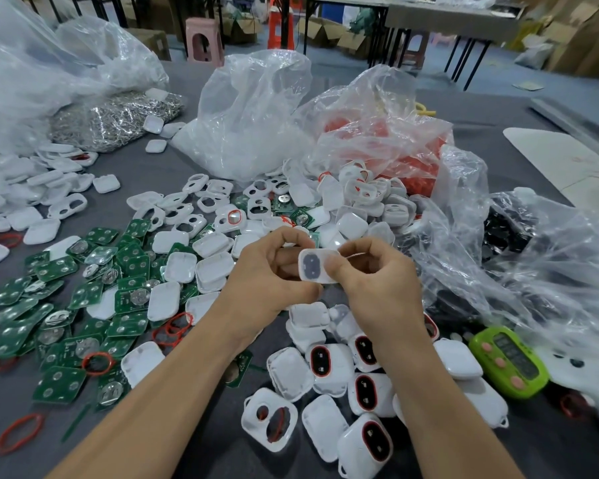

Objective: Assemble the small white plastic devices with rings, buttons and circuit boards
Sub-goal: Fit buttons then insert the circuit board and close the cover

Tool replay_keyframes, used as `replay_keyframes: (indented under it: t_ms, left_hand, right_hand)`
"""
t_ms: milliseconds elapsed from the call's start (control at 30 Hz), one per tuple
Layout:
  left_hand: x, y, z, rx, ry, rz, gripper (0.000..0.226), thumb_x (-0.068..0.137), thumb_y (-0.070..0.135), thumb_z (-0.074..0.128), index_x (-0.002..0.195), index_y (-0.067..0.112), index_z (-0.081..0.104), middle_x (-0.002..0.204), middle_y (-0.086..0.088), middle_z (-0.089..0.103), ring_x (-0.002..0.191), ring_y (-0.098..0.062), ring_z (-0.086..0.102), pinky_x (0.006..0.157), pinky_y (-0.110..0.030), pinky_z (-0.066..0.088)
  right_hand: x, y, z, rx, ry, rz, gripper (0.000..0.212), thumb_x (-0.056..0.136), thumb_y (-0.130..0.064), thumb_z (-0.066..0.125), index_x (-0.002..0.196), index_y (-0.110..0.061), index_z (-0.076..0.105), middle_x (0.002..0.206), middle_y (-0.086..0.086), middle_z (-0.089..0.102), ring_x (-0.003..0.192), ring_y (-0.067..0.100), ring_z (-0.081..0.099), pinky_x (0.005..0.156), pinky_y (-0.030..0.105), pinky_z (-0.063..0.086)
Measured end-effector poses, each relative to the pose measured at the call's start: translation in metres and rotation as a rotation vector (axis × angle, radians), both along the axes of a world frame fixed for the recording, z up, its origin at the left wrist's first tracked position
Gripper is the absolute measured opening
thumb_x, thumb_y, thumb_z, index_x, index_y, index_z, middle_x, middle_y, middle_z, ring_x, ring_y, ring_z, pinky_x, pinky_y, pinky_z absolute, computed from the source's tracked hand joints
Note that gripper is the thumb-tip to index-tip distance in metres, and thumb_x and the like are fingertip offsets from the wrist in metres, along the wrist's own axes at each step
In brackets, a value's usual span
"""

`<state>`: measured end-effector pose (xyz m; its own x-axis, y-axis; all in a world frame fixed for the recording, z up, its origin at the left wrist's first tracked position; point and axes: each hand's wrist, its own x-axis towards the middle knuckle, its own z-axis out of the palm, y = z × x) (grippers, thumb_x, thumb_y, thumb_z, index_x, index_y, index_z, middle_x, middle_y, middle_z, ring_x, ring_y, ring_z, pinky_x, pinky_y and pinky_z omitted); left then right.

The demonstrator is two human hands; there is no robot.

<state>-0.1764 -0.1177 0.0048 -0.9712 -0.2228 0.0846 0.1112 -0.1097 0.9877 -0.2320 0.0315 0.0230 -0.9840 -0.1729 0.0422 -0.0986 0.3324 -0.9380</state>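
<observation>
Both hands pinch one white device shell above the worktop, up and left of the green timer. The left hand and right hand flank it, each grip curled onto its edges, so its long axis is unclear. Circuit boards, far left of the timer, lie nearer the left hand.

Bare desk shows between the two forearms and at the lower left corner, where only loose red rings lie. Above that corner green circuit boards cover the surface, with white shells heaped just beyond. The left hand and right hand, both pinching one white device, fill the middle. Finished devices crowd the near right beside a green timer. Crumpled clear bags wall off the right; taller bags close the far side. The far right desk strip seems open.
</observation>
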Motion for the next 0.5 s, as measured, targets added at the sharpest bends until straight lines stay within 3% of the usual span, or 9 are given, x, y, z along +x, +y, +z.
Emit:
replay_keyframes:
  t_ms: [100, 200, 300, 400, 467, 500]
  left_hand:
    - [0.001, 0.0, 0.001, 0.01, 0.002, -0.029, 0.045, 0.066, -0.011, 0.075, 0.096, 0.023, 0.069, 0.086, -0.009, 0.075, 0.073, -0.019, 0.065, 0.067, -0.031, 0.053]
    - [0.002, -0.001, 0.003, 0.061, 0.007, -0.028, 0.043, 0.068, -0.01, 0.075, 0.1, 0.016, 0.067, 0.085, -0.008, 0.076, 0.071, -0.016, 0.068, 0.064, -0.026, 0.055]
    - [0.003, -0.007, 0.004, 0.122, 0.007, 0.009, 0.043, 0.067, -0.008, 0.075, 0.103, 0.013, 0.066, 0.089, -0.005, 0.077, 0.074, -0.015, 0.067, 0.066, -0.026, 0.056]
    - [0.003, -0.017, 0.005, 0.173, 0.017, 0.058, 0.046, 0.065, -0.008, 0.073, 0.108, 0.007, 0.066, 0.105, -0.009, 0.078, 0.087, -0.018, 0.07, 0.075, -0.028, 0.058]
    - [0.001, -0.024, 0.006, 0.237, 0.03, 0.075, 0.052, 0.066, -0.01, 0.07, 0.117, -0.003, 0.063, 0.106, -0.008, 0.077, 0.086, -0.016, 0.069, 0.074, -0.026, 0.057]
    - [0.001, -0.026, 0.006, 0.275, 0.034, 0.082, 0.055, 0.066, -0.01, 0.069, 0.12, -0.005, 0.061, 0.105, -0.009, 0.077, 0.086, -0.017, 0.069, 0.075, -0.026, 0.058]
  right_hand:
    - [0.0, 0.001, -0.001, -0.006, 0.003, 0.031, 0.012, 0.079, -0.029, 0.084, 0.076, -0.028, 0.072, 0.067, -0.012, 0.072, 0.061, 0.005, 0.067, 0.064, 0.037, 0.061]
    - [0.001, 0.0, 0.002, -0.075, -0.057, 0.054, 0.015, 0.071, -0.043, 0.08, 0.081, -0.033, 0.074, 0.069, -0.006, 0.073, 0.065, 0.015, 0.07, 0.066, 0.043, 0.062]
    - [-0.005, 0.004, 0.006, -0.111, -0.002, -0.019, 0.02, 0.072, -0.05, 0.075, 0.085, -0.035, 0.076, 0.071, -0.01, 0.074, 0.063, 0.008, 0.068, 0.066, 0.036, 0.056]
    - [-0.024, -0.005, 0.016, 0.073, 0.125, -0.03, 0.005, 0.084, -0.036, 0.074, 0.08, -0.037, 0.074, 0.072, -0.017, 0.073, 0.066, 0.004, 0.069, 0.065, 0.025, 0.054]
    - [-0.045, -0.025, 0.024, 0.286, 0.204, 0.06, 0.015, 0.088, -0.025, 0.072, 0.077, -0.035, 0.076, 0.074, -0.016, 0.074, 0.073, 0.004, 0.069, 0.068, 0.019, 0.053]
    - [-0.055, -0.039, 0.026, 0.386, 0.229, 0.12, 0.015, 0.09, -0.021, 0.069, 0.084, -0.03, 0.08, 0.082, -0.012, 0.077, 0.078, 0.007, 0.07, 0.074, 0.023, 0.055]
